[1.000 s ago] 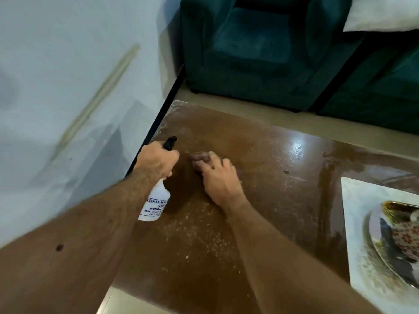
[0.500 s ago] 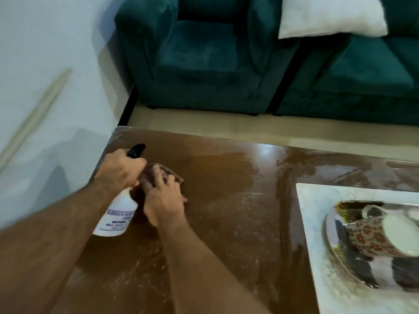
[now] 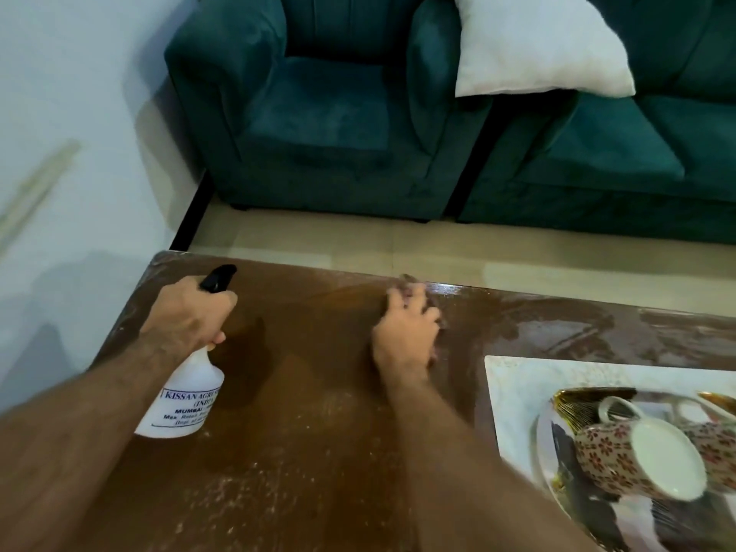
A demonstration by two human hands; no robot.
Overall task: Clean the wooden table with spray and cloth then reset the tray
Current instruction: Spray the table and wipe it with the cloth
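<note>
Brown polished wood forms the worktop [image 3: 318,452], with pale specks scattered over its near part and a wet sheen along its far right edge. A white spray bottle [image 3: 185,396] with a black nozzle is gripped at the neck by the left hand [image 3: 187,316], fingers curled round it, at the left side of the worktop; whether its base rests on the wood cannot be told. A dark cloth [image 3: 414,290], mostly hidden and blurred, is pressed against the wood near the far edge under the right hand [image 3: 404,332], whose fingers are spread over it. A pale marbled tray [image 3: 513,392] lies at the right, carrying a gold-rimmed plate [image 3: 565,396] and a floral teacup [image 3: 621,452] tipped on its side. Teal sofas [image 3: 326,125] and a white cushion [image 3: 533,45] are seen beyond the worktop.
</note>
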